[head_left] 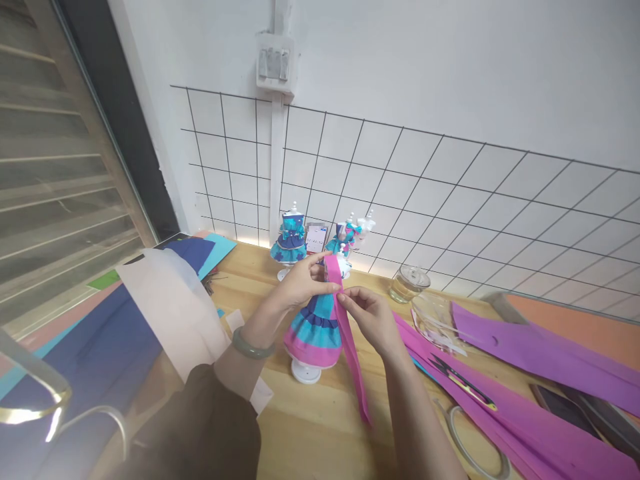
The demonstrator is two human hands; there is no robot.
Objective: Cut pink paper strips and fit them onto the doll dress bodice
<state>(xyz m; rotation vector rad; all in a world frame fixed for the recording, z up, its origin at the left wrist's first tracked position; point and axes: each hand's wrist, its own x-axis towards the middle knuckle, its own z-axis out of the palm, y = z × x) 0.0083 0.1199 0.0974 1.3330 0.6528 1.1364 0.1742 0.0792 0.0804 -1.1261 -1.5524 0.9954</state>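
Note:
A small dress form in a tiered blue, navy and pink dress [313, 337] stands upright on its white base, on the wooden table [300, 440]. Against its bodice lies a pink fabric strip [354, 360], whose loose end hangs down past the skirt on the right. My left hand [305, 279] is at the form's upper left side, its thumb and fingers pinching the strip at the bodice. From the right, my right hand [367, 313] pinches the same strip between thumb and fingertips, just below the left thumb.
Behind stand more dressed forms [290, 237] and a small timer display [316, 238]. A glass of liquid [409, 283] is at the back right. Black snips [465, 383], purple fabric [540, 347] and a tape roll [475, 447] lie right; fabric sheets [170, 307] lie left.

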